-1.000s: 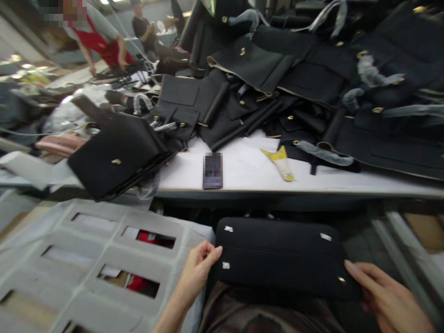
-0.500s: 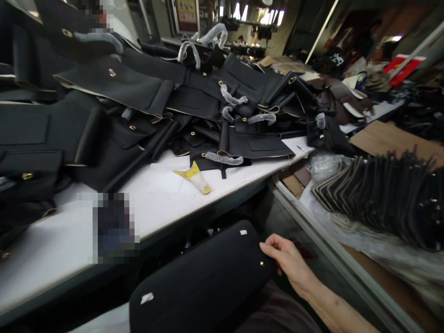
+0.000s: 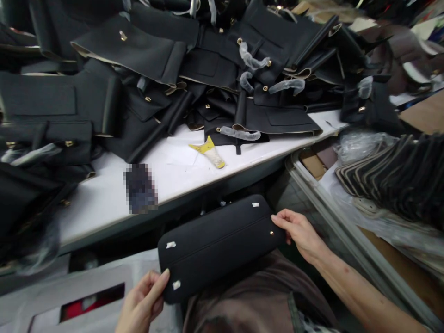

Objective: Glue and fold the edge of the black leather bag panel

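One black bag panel (image 3: 218, 247) is held over the lap, just below the edge of the white table (image 3: 104, 203). Its near end is pinched by the left hand (image 3: 144, 300), fingers curled narrowly around the corner; its far end is gripped by the right hand (image 3: 300, 231), fingers closed on the edge. Three pale tabs and one brass stud are seen on the panel. On the table lie one yellow scraper (image 3: 210, 151) and a heap of black leather pieces (image 3: 194, 78), too many to count.
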Motion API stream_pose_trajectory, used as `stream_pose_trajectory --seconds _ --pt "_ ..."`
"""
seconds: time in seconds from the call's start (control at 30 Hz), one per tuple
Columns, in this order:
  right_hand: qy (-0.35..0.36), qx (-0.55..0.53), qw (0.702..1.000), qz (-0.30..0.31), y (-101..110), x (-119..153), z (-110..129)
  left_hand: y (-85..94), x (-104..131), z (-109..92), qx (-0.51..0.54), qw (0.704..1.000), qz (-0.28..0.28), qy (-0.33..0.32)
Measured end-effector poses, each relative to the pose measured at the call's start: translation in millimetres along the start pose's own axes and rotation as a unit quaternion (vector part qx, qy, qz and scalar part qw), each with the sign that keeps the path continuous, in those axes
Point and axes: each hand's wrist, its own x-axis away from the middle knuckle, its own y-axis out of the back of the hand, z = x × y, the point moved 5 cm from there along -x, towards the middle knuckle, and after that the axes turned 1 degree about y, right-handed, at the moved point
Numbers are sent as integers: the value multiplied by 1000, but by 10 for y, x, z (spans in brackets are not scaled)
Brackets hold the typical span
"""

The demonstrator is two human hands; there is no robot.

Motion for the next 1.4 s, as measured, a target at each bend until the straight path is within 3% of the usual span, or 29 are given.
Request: stream_pose_trajectory --seconds 0.2,0.37,0.67,0.93,1.07,1.23,1.4 --pt "15 18 1000 -1 26 31 -18 8 14 49 -2 999 -5 -42" --pt "43 27 997 -63 106 97 -105 -13 155 88 35 996 2 -81" --pt "70 69 992 -81 157 94 -333 8 293 225 71 994 -34 -82" --pt "32 75 992 -97 78 150 -153 -45 312 195 75 990 -66 -100" --pt "22 63 995 -70 104 100 -136 -35 282 214 57 991 -64 -99" --pt "1 50 998 30 84 14 -166 6 185 290 48 993 -62 -93" --pt "4 35 998 51 86 -31 -208 29 114 349 44 992 -60 -104"
